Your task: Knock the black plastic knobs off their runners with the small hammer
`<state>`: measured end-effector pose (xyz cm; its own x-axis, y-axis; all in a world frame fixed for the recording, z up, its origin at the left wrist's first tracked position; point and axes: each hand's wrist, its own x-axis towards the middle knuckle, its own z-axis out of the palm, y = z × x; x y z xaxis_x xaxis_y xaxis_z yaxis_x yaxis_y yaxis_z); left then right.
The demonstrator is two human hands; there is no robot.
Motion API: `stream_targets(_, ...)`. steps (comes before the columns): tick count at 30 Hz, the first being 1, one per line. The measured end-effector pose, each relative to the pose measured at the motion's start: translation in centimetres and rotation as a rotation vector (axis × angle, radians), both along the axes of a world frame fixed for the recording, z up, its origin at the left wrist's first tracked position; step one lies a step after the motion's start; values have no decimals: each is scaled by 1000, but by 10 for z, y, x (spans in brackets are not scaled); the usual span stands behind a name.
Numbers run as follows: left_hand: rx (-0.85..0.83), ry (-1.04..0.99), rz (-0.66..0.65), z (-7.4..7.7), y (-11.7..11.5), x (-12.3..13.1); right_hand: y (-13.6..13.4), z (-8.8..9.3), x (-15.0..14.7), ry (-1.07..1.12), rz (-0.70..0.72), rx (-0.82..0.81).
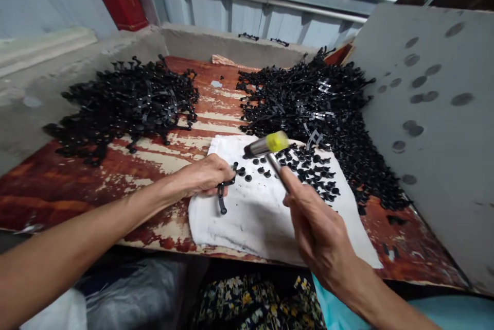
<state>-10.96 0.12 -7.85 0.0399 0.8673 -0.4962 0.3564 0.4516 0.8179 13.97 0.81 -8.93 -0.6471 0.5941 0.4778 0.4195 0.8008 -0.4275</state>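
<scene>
My left hand [212, 173] is closed on a slim black bracket [221, 199] with round ends, at the left part of a white cloth [250, 227]. In my right hand [314, 216] is the metal handle of a small mallet [266, 145], raised above the cloth. Its head is black at one end and yellow at the other, slightly blurred. Loose black round caps [318, 173] lie scattered over the cloth, a few of them close to my left fingers. Those fingers hide part of the bracket.
Black brackets form a heap [135, 103] at the left and a larger heap [301, 93] at the back right. A grey spotted panel [432, 114] stands along the right side. The worn red-brown tabletop [165, 211] meets a low concrete ledge [227, 44] behind.
</scene>
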Motion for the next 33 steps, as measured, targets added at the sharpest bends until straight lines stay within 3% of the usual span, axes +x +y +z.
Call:
stream_targets(4,-29,89,29,3,2,3,3,-2,-2,-182,49,42)
stream_targets(8,4,127,10,13,1,6,11,5,-10,65,4,-67)
stream_targets(13,144,70,-278,27,-13,17,21,23,-20,202,-46,-434)
stream_targets(16,197,61,-455,35,-26,32,20,27,-21,187,29,-628)
stream_targets(19,284,166,-535,38,-40,44,11,25,-17,173,75,-764)
stream_targets(22,395,267,-419,31,-53,46,0,21,-12,246,57,-870)
stream_targets(27,398,79,188,15,-65,36,-9,21,-7,416,-90,-1001)
stream_targets(29,254,-68,233,14,-68,37,-10,22,-8,457,-131,-1037)
stream_targets(33,22,-343,103,17,-66,47,-12,19,-15,445,-121,-1046)
